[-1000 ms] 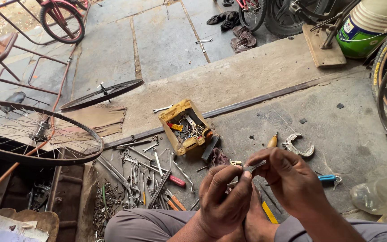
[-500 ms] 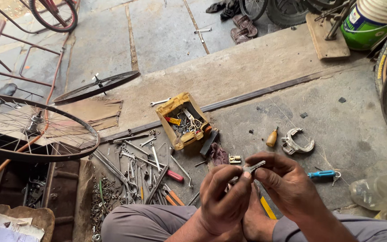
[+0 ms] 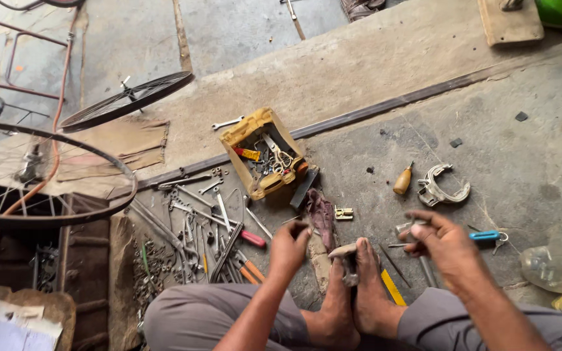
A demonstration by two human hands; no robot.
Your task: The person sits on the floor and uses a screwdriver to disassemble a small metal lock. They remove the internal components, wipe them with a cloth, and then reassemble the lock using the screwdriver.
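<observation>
The small metal part (image 3: 346,260) sits clamped between the person's bare feet on the floor, work apparently mid-way (nothing looks finished). The left hand (image 3: 289,250) hovers beside it, fingers curled, empty as far as I can tell; the right hand (image 3: 440,244) pinches a thin metal rod (image 3: 401,245). Spanners (image 3: 219,218) and a yellow toolbox (image 3: 265,153) crowd the left.

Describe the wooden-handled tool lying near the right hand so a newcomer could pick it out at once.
Start at the yellow tool tray on the concrete floor, then look right past the long metal strip. The wooden-handled tool lies just left of a curved grey metal bracket. Its rounded amber handle sets it apart from the bare steel tools.
</observation>
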